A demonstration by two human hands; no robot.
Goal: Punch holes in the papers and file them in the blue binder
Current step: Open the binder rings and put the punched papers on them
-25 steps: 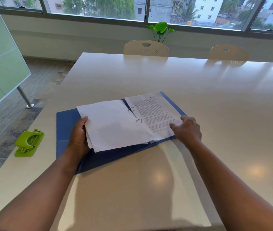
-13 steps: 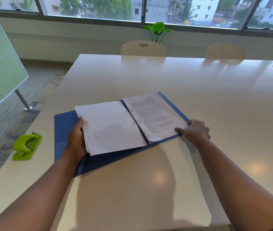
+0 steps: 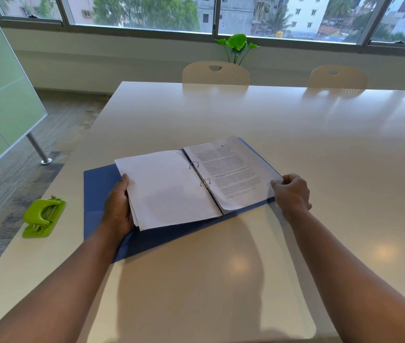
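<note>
The blue binder (image 3: 98,184) lies open on the white table. Two metal rings (image 3: 200,173) stand at its spine. Blank white sheets (image 3: 169,189) rest on the left half, and a printed page (image 3: 233,172) rests on the right half. My left hand (image 3: 118,206) grips the left edge of the blank sheets, thumb on top. My right hand (image 3: 293,194) pinches the right edge of the printed page at the binder's right cover.
A green hole punch (image 3: 44,216) sits near the table's left edge (image 3: 55,194). Two beige chairs (image 3: 216,73) stand at the far side, with a potted plant (image 3: 237,45) behind them. A glass panel on a metal leg (image 3: 38,151) stands on the floor at left.
The printed page has gone from lying skewed over the rings to lying flat on the right half. My right hand slid right to the page's outer edge. My left hand stayed.
</note>
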